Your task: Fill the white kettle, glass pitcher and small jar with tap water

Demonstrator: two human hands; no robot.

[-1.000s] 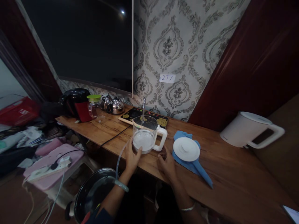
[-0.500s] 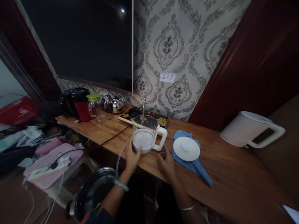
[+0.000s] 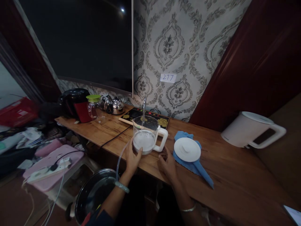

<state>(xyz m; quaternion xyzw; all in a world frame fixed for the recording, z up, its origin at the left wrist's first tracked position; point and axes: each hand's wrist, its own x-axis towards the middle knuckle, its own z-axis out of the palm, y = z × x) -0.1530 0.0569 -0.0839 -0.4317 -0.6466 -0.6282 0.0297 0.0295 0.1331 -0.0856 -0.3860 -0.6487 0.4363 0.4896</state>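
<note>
A clear glass jug (image 3: 144, 142) with a white handle (image 3: 162, 139) stands near the front of the wooden table, partly filled with cloudy, bubbly-looking water. My left hand (image 3: 133, 158) is wrapped round its lower left side, thumb across the front. A thin metal spout (image 3: 144, 105) rises behind the jug, its lower end over or behind the jug's mouth. My right hand (image 3: 167, 161) rests on the table just below the handle, holding nothing, its fingers loosely bent and apart. Right of it, a white lid (image 3: 187, 149) lies on a blue cloth (image 3: 203, 174).
Behind the jug is a black induction cooker (image 3: 131, 114) with gold flowers. A white electric kettle (image 3: 246, 130) stands at right. Farther left are a green-lidded glass pitcher (image 3: 93, 108), small metal teapots (image 3: 117, 106) and a red-black appliance (image 3: 81, 106). A dark basin (image 3: 96, 191) sits below the edge.
The view has shifted very slightly. Both hands and the jug keep their places; the water level looks about the same.
</note>
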